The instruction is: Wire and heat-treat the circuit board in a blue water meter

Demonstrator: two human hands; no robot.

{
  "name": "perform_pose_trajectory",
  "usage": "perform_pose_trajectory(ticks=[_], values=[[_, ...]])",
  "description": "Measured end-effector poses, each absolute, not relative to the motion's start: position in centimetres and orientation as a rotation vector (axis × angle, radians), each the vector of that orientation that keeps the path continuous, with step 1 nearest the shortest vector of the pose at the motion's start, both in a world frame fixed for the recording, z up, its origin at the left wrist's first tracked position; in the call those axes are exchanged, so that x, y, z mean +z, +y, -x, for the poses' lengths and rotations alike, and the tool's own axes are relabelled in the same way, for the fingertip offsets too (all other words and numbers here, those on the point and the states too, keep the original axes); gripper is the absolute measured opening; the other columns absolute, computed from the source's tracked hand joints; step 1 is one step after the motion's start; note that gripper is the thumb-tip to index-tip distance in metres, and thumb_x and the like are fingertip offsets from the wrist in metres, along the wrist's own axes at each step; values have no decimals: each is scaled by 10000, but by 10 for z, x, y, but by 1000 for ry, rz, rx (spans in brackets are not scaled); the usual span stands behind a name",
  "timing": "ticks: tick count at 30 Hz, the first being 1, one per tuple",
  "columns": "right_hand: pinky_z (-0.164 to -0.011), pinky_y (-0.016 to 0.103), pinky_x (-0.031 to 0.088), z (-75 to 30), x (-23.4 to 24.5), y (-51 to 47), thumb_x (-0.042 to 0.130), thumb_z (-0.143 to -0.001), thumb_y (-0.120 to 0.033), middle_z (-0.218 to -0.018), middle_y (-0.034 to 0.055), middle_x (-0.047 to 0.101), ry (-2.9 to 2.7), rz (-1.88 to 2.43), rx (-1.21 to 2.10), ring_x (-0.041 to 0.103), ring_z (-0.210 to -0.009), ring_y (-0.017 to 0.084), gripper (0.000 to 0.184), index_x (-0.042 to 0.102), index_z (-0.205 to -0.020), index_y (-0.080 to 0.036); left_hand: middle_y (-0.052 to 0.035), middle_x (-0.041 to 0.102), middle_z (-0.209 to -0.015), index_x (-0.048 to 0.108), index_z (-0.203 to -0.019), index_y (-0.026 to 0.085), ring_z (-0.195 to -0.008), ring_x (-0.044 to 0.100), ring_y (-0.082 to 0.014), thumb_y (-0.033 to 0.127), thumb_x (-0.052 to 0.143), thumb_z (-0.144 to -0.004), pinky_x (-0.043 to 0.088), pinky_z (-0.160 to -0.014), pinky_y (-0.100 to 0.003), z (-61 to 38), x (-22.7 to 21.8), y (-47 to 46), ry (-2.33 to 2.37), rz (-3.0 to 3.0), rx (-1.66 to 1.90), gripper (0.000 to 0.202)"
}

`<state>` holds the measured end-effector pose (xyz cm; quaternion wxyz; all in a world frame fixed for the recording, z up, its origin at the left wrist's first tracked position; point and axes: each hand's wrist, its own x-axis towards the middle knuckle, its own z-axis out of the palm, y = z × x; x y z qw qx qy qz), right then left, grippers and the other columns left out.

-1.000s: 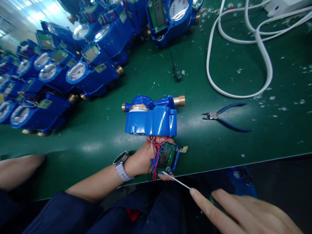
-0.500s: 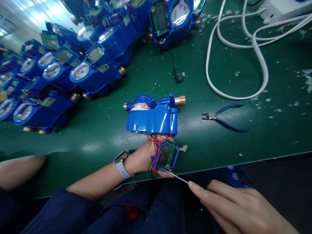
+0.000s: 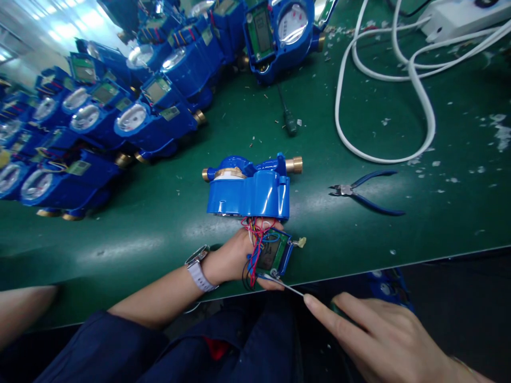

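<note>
Wrapped round a small display circuit board in a blue frame [image 3: 272, 252], my left hand [image 3: 235, 254] holds it near the table's front edge. Red, black and white wires [image 3: 255, 242] run from the board towards a blue water meter [image 3: 248, 196], which lies on its side with brass threaded ends. My right hand [image 3: 379, 330] grips a screwdriver [image 3: 293, 290], index finger stretched along its thin shaft. The shaft's tip meets the lower corner of the board, by a screw. Most of the screwdriver's handle is hidden in my palm.
Cutting pliers [image 3: 355, 192] with blue handles lie right of the meter. Behind them, a white cable [image 3: 339, 106] loops from a white power strip [image 3: 459, 21]. Another screwdriver [image 3: 290, 122] lies further back. Several blue meters [image 3: 175, 125] crowd the left. Another person's arm [image 3: 24, 308] is at the left edge.
My right hand and the screwdriver have shifted slightly left, the tip staying at the board's corner. The other person's arm has moved down and left. My left hand has barely moved.
</note>
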<state>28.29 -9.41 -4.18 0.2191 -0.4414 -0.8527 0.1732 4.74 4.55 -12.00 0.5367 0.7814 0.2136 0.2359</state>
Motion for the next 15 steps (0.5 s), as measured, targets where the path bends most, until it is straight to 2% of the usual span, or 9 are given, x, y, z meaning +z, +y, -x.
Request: perform_pose_trajectory(ticks=[2, 4, 10, 12, 15], values=[[-538, 266, 489, -287, -45, -96, 215, -985, -71, -820, 71, 635, -2471, 1155, 320, 606, -598, 153, 454, 554, -1282, -123, -111, 604, -1167, 556, -1162, 217, -1121, 581, -300, 573, 792, -586, 481, -992, -503, -47, -120, 46, 503, -1876, 513, 716], [-546, 279, 491, -287, -47, -97, 232, -970, -61, -842, 82, 636, -2479, 1150, 293, 608, -612, 162, 463, 552, -1300, -119, -108, 603, -1156, 556, -1154, 215, -1105, 585, -296, 580, 794, -575, 486, -982, -492, -48, -120, 46, 481, -1898, 520, 725], [-503, 149, 460, -269, -41, -97, 359, -1015, -141, -651, -5, 544, -2008, 1332, 990, 574, -563, 92, 323, 613, -1215, -127, -122, 585, -1205, 525, -1204, 219, -1132, 573, -305, 611, 790, -564, 476, -993, -479, -47, -113, 47, 493, -1957, 609, 796], [-489, 166, 457, -270, -39, -95, 328, -1013, -119, -660, 5, 558, -2093, 1309, 845, 569, -542, 100, 347, 617, -1207, -117, -126, 589, -1203, 518, -1217, 220, -1141, 573, -303, 605, 778, -596, 473, -999, -477, -47, -111, 47, 488, -1948, 597, 775], [-495, 232, 465, -276, -39, -93, 241, -991, -76, -745, 55, 623, -2368, 1213, 367, 581, -539, 136, 447, 621, -1223, -118, -129, 594, -1198, 517, -1229, 217, -1144, 575, -293, 588, 763, -637, 468, -1009, -468, -47, -108, 47, 481, -1950, 609, 741]])
